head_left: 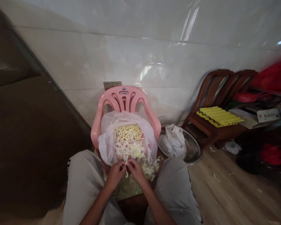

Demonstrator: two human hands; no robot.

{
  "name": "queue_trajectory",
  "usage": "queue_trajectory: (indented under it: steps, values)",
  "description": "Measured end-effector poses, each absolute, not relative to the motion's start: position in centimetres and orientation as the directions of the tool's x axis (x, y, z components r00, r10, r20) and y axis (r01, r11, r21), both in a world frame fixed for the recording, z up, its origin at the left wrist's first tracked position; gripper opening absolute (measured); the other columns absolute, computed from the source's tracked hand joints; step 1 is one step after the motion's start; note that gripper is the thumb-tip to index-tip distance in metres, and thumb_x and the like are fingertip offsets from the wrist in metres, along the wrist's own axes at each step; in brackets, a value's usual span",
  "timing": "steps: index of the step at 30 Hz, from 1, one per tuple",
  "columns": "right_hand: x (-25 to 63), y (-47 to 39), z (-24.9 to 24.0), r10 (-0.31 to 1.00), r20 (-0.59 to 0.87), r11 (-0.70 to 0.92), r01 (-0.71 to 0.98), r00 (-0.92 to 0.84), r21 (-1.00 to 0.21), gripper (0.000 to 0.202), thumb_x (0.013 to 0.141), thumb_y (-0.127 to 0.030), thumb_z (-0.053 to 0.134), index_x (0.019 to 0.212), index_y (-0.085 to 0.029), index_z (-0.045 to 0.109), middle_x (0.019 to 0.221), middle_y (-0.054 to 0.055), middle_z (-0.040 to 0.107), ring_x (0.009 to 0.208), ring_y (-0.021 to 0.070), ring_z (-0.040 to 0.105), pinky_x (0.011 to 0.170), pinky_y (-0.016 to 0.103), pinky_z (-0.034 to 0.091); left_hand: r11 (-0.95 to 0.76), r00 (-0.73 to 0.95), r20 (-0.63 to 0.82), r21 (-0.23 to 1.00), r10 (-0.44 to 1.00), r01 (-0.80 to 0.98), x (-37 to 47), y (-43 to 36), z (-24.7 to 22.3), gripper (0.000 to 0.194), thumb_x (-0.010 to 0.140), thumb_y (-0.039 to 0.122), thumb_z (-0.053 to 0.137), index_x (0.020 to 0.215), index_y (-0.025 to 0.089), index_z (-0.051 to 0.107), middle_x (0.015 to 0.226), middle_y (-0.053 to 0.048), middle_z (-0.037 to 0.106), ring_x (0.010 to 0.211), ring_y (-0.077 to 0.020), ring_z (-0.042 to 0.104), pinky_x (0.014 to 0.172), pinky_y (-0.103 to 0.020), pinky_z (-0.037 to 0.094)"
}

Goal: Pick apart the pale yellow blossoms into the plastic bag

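My left hand (116,174) and my right hand (136,171) meet between my knees, fingertips pinched together. Between them is a thin, whitish flower (126,173), its lower end hanging down. Just beyond my fingers, a translucent plastic bag (105,145) lies spread open on the seat of a pink plastic chair (96,134). Small yellowish pieces (128,132) are heaped at the back of the bag, and loose white petals (128,150) lie nearer me. More whitish flowers (150,170) are piled below, beside my right hand.
Right of the chair, a metal basin (194,153) holds a crumpled white bag (175,142). A yellow egg tray (219,116) rests on a wooden chair (202,128). The tiled wall (84,59) stands behind, and a dark brown panel (32,140) rises at left.
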State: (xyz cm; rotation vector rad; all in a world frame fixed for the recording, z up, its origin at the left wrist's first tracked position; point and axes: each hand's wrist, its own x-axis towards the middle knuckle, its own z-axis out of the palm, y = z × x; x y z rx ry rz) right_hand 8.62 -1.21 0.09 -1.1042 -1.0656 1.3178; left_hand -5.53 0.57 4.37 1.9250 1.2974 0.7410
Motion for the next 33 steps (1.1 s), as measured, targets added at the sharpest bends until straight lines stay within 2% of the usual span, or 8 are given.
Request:
queue_trajectory:
  steps: [6, 10, 21, 33]
  values:
    - [8.7, -1.2, 0.1, 0.999, -0.046, -0.044, -0.166, 0.003, -0.985, 0.038, 0.080, -0.058, 0.062, 0.080, -0.020, 0.058, 0.059, -0.004, 0.052, 0.049, 0.0112, 0.047, 0.047, 0.022, 0.039, -0.272, 0.342, 0.085, 0.791, 0.936, 0.548, -5.4, 0.5, 4.4, 0.028, 0.087, 0.033, 0.049, 0.091, 0.021, 0.074, 0.092, -0.006, 0.074, 0.084, -0.0223, 0.067, 0.079, -0.031, 0.049]
    - [8.5, -1.2, 0.2, 0.999, -0.038, -0.034, -0.161, 0.017, -0.986, 0.035, 0.081, -0.055, 0.061, 0.080, -0.020, 0.058, 0.059, -0.004, 0.051, 0.049, 0.0109, 0.046, 0.045, 0.021, 0.038, -0.267, 0.338, 0.081, 0.791, 0.938, 0.551, -5.4, 0.6, 4.4, 0.029, 0.087, 0.034, 0.049, 0.090, 0.020, 0.074, 0.089, -0.005, 0.074, 0.080, -0.0218, 0.067, 0.076, -0.031, 0.050]
    - [8.6, -1.3, 0.8, 0.998, -0.023, -0.020, -0.041, 0.054, -0.999, 0.014, 0.078, -0.033, 0.059, 0.073, -0.020, 0.058, 0.062, -0.003, 0.055, 0.055, 0.0131, 0.052, 0.051, 0.023, 0.041, -0.285, 0.353, 0.082, 0.769, 0.932, 0.572, -5.3, 0.4, 4.2, 0.025, 0.083, 0.029, 0.050, 0.087, 0.022, 0.074, 0.085, -0.004, 0.074, 0.076, -0.0208, 0.067, 0.074, -0.029, 0.049]
    - [7.9, -1.4, 0.5, 0.999, 0.016, 0.017, -0.025, 0.029, -1.000, 0.009, 0.076, -0.026, 0.053, 0.074, -0.020, 0.059, 0.065, -0.003, 0.054, 0.059, 0.0133, 0.052, 0.055, 0.023, 0.043, -0.077, 0.181, -0.043, 0.790, 0.983, 0.609, -5.4, 1.1, 2.9, 0.029, 0.079, 0.038, 0.049, 0.082, 0.020, 0.071, 0.078, -0.004, 0.077, 0.075, -0.0236, 0.070, 0.071, -0.031, 0.051]
